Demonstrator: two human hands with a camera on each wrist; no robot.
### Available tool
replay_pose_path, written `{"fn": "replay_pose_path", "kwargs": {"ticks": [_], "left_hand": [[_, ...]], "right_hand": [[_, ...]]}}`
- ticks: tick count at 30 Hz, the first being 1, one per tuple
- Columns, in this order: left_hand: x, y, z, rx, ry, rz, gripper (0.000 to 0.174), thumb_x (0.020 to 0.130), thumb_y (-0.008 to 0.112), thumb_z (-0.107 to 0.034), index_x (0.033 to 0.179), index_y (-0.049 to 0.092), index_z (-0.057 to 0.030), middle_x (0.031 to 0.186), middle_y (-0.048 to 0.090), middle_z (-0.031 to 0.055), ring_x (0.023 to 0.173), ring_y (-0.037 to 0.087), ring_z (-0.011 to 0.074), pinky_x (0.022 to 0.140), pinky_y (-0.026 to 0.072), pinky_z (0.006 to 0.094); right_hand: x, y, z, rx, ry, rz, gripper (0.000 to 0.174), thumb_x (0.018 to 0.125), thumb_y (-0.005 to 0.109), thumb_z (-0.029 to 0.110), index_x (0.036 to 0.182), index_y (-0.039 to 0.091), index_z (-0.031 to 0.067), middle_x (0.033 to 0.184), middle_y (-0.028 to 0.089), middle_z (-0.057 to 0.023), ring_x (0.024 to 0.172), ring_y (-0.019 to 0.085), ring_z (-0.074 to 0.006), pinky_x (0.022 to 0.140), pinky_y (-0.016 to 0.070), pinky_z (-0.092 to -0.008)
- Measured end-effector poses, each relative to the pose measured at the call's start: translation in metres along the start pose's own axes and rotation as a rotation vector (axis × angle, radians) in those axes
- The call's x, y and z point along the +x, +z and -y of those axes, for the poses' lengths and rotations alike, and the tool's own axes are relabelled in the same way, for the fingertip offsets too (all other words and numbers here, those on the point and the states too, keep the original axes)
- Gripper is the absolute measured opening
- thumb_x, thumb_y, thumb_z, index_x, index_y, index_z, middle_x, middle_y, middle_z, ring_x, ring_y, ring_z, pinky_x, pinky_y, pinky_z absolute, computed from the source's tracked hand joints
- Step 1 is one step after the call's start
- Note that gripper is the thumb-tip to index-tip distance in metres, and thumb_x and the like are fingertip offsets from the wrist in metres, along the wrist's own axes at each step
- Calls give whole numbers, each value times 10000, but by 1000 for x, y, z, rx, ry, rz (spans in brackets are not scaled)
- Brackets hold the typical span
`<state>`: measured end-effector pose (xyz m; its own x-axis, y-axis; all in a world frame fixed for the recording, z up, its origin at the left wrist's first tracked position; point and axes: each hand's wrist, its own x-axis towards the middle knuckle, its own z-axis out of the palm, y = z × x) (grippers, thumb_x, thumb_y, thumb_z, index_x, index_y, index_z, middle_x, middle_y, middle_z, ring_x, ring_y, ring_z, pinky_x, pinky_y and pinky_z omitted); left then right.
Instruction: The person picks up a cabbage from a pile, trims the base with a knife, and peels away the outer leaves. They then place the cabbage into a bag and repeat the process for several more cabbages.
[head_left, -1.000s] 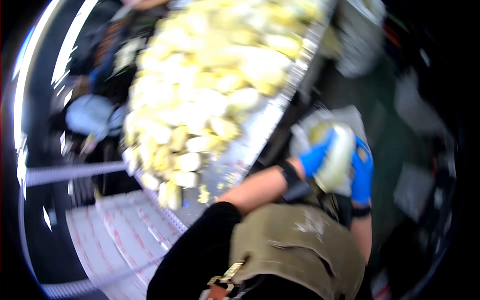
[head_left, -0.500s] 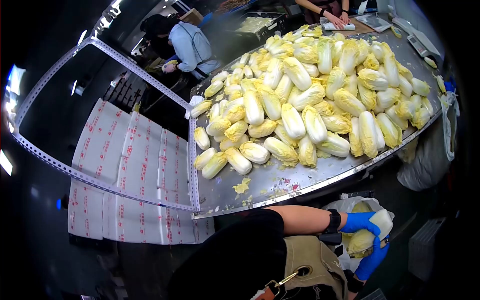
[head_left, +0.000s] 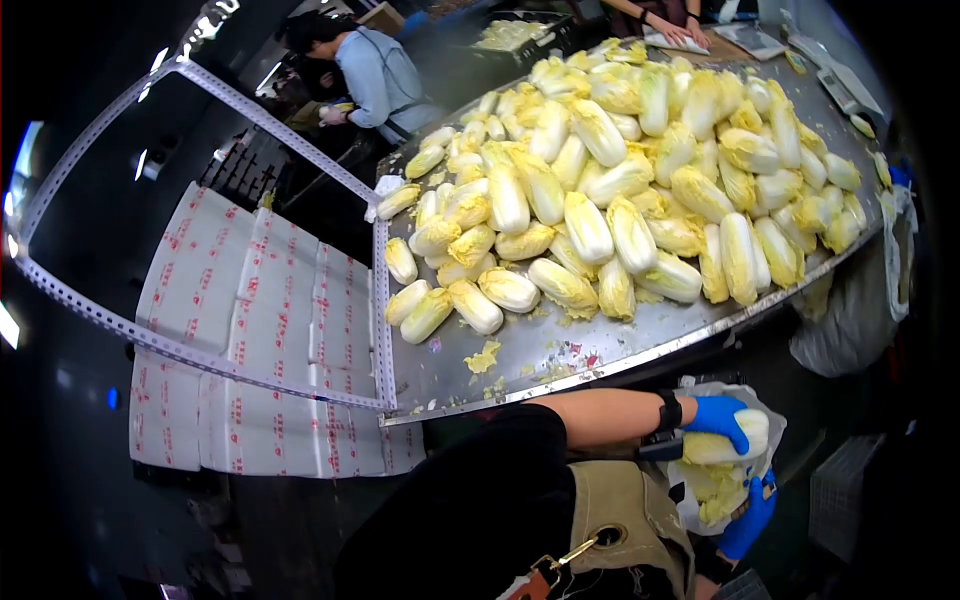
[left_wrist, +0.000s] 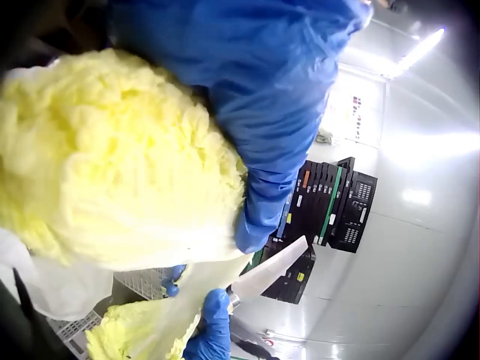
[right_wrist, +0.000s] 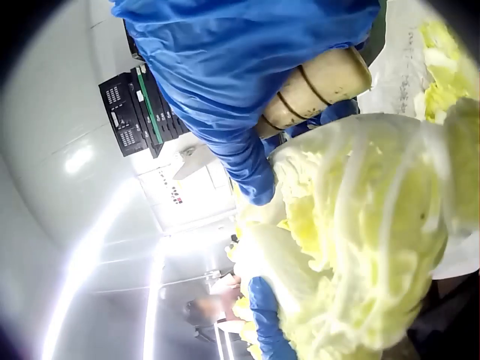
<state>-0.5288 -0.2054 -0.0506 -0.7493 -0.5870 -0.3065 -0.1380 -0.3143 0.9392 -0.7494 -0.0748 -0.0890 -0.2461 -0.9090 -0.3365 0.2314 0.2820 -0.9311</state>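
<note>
My blue-gloved left hand grips a napa cabbage over a white bag. In the left wrist view its thumb and palm lie over the pale yellow cabbage head. Just below it in the head view is my gloved right hand. That hand holds a knife by its ringed wooden handle; the blade sticks out past the thumb. The right thumb also presses a loose, broad cabbage leaf against the knife hand. In the right wrist view the leaf hides part of the cabbage.
The white bag holds yellow leaves. Beside me, a metal table bears a large heap of napa cabbages. White foam boxes are stacked at left behind a perforated metal frame. Two other people work beyond.
The view swung from a blurred angle to the table. The cabbage has turned from upright to lying sideways under my left hand. My right hand has parted slightly from it, with a leaf.
</note>
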Motion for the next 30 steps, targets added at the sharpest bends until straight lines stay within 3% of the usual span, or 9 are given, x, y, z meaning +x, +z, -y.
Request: {"fn": "replay_pose_path", "kwargs": {"ticks": [2,4,6,10,12,17,24,28,30], "left_hand": [[12,-13,37,-21,112,-137,498,738,761,-229,1182,586,-86,1181,594,112,1100,542,215,943,437,386],[-12,-31,3,-389,-102,-7,478,803,717,-223,1223,554,-62,1127,614,86,972,593,187,844,492,329],[-14,-28,-7,-424,-81,11,489,838,683,-251,1256,526,-51,1118,612,84,956,606,175,807,512,312],[-16,-17,14,-861,-278,-28,643,866,621,-371,1367,402,-32,1282,535,140,1131,554,264,990,432,396],[-17,-7,16,-866,-159,-6,604,878,612,-288,1387,381,-59,1309,510,116,1172,524,245,996,425,376],[-16,14,-1,-573,33,18,694,824,676,-234,1399,339,-40,1337,474,118,1221,474,240,1031,382,377],[-21,16,-29,-488,-115,11,513,882,625,-203,1330,445,-29,1220,567,74,1094,547,164,941,454,314],[-1,15,3,-442,177,-198,601,884,643,-292,1383,383,-81,1290,511,67,1142,509,178,970,430,324],[-4,9,11,-636,113,-256,622,869,652,-349,1375,395,-96,1267,524,69,1122,521,184,950,444,330]], "right_hand": [[-8,-5,-1,22,20,18,361,883,543,128,1202,531,-41,1096,590,-131,956,566,-194,840,468,-323],[-9,-6,-5,-75,-23,-41,344,868,591,135,1158,560,-48,1058,608,-102,937,566,-167,848,467,-318],[-9,-1,3,-233,140,-175,343,849,649,202,1142,610,28,1017,617,-34,845,542,-107,717,444,-250],[-4,18,0,-96,34,-217,273,863,654,206,1104,638,78,851,594,24,576,445,-7,470,355,-158],[-13,38,24,77,76,-125,269,847,673,143,1101,635,61,900,611,4,778,554,-92,699,456,-203],[-17,79,49,7,-144,-122,465,757,762,94,1157,535,25,1028,594,-48,918,575,-145,794,495,-252],[-21,70,48,51,-34,-253,434,804,707,113,1192,534,26,971,584,-31,768,541,-80,625,453,-213],[-10,57,39,189,-78,-209,337,875,597,116,1201,555,42,932,581,-1,729,521,-56,580,405,-191],[-9,36,30,238,0,-140,332,885,587,130,1206,558,50,873,573,11,619,473,-17,510,356,-171]]}}
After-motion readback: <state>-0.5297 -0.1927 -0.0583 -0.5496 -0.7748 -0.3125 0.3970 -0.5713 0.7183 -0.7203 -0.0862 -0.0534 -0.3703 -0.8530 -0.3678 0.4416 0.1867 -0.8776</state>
